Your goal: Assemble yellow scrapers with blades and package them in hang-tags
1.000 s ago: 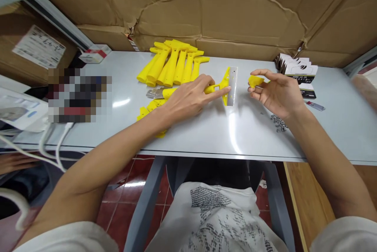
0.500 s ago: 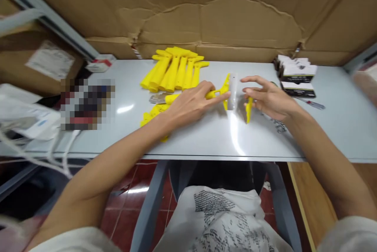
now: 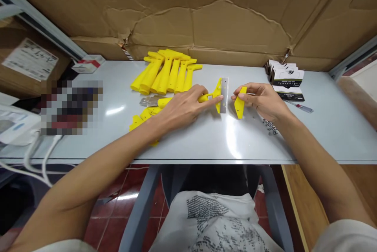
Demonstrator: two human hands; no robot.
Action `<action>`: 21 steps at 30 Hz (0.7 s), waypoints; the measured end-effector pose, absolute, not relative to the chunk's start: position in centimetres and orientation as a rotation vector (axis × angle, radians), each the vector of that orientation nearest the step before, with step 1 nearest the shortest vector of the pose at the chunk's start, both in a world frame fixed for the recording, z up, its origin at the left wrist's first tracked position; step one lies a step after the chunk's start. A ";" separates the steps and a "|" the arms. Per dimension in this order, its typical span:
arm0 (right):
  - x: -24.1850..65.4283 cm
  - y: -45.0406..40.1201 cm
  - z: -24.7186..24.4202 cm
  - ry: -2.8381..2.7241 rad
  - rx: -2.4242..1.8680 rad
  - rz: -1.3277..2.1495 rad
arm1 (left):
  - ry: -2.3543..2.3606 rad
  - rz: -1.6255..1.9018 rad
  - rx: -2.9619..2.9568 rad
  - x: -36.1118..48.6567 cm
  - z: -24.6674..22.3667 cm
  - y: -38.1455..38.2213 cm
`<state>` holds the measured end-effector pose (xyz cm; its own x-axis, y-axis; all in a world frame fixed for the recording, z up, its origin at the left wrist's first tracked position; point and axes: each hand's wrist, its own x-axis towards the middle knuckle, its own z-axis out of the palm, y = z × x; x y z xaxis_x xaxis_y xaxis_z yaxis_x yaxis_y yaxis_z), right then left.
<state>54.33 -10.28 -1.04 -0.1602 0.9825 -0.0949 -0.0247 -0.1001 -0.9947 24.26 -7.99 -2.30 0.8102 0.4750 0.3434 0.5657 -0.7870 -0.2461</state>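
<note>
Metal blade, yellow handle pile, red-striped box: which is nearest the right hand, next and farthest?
1. Metal blade: just left of the right hand.
2. Yellow handle pile: beyond the left hand.
3. Red-striped box: far left.

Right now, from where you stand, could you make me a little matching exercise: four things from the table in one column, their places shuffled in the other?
1. Metal blade
2. Small yellow plate
3. Small metal parts
4. Red-and-white box

A. Loose near the right wrist
B. At the table's far left
C. Along the head of the yellow handle under the left hand
D. In the right hand's fingers

Pairs: 1-C, 2-D, 3-A, 4-B
</note>
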 end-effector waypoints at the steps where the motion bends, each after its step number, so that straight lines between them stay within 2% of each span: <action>1: 54.4 -10.4 -0.8 -1.249 -1.175 1.428 | -0.783 -0.384 -2.658 24.3 -2.3 -7.9; 10: 54.1 -10.8 -0.8 -1.213 -1.158 1.572 | -0.754 -0.439 -2.624 24.3 -3.1 -7.6; 21: 53.1 -11.0 -0.5 -1.128 -1.151 1.419 | -0.739 -0.414 -2.676 24.8 -3.4 -8.0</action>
